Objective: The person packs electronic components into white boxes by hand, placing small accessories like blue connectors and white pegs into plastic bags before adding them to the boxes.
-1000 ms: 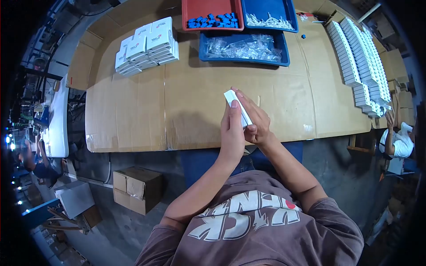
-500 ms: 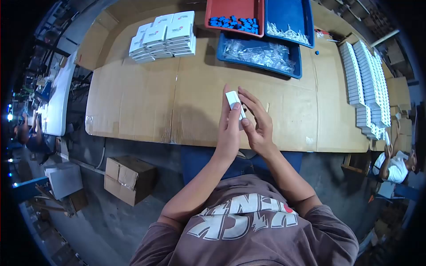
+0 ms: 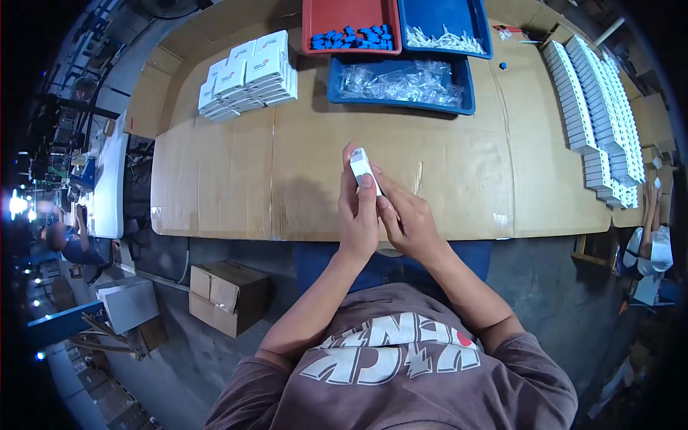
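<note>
A small white box (image 3: 360, 165) stands tilted between my two hands above the cardboard-covered table, near its front edge. My left hand (image 3: 357, 218) is closed around it, the thumb lying on its near face. Against the box's right side press the fingers of my right hand (image 3: 410, 218), with the thumb near its lower end. Much of the box's lower part is hidden by my fingers.
Ahead sit a blue tray (image 3: 401, 106) of clear plastic bags, a red tray (image 3: 350, 14) of blue pieces and another blue tray (image 3: 441, 14) of white pieces. White boxes (image 3: 251, 72) are stacked left, more boxes (image 3: 598, 107) right. People work at both sides.
My hands have shifted slightly left with the box, and my right fingers have closed in against its side. The view has turned a little, so the trays appear further left.
</note>
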Tool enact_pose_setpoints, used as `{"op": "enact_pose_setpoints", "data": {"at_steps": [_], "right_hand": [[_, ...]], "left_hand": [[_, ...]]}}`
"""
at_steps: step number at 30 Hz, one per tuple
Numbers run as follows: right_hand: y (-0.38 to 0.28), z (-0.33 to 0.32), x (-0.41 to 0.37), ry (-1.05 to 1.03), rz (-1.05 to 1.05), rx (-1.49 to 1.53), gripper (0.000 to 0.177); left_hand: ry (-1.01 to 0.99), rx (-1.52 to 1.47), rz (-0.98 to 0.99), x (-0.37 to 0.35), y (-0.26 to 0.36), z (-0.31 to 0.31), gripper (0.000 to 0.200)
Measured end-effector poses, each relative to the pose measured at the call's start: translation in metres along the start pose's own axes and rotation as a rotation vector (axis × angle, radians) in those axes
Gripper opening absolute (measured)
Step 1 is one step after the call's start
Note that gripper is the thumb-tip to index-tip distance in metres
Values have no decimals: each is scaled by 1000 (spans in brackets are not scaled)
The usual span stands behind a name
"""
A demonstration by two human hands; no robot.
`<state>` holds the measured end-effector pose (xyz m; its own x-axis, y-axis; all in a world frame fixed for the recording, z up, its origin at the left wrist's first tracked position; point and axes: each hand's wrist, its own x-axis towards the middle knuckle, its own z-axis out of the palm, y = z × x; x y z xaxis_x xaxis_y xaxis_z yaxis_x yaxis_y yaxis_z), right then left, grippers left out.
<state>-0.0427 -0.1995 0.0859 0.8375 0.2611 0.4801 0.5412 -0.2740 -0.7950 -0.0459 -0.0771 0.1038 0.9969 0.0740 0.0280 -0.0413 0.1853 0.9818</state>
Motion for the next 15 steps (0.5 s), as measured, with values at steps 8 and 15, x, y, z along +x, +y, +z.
{"op": "enact_pose_setpoints", "data": {"at_steps": [8,15], "right_hand": [[-4,-12,-15,17,57,-7,44],[-14,-14,-14,23,83,-30,44]], "left_hand": [[-10,136,85,-10,-8,15,63],[-28,127,133,-12,-9,14,64]]}}
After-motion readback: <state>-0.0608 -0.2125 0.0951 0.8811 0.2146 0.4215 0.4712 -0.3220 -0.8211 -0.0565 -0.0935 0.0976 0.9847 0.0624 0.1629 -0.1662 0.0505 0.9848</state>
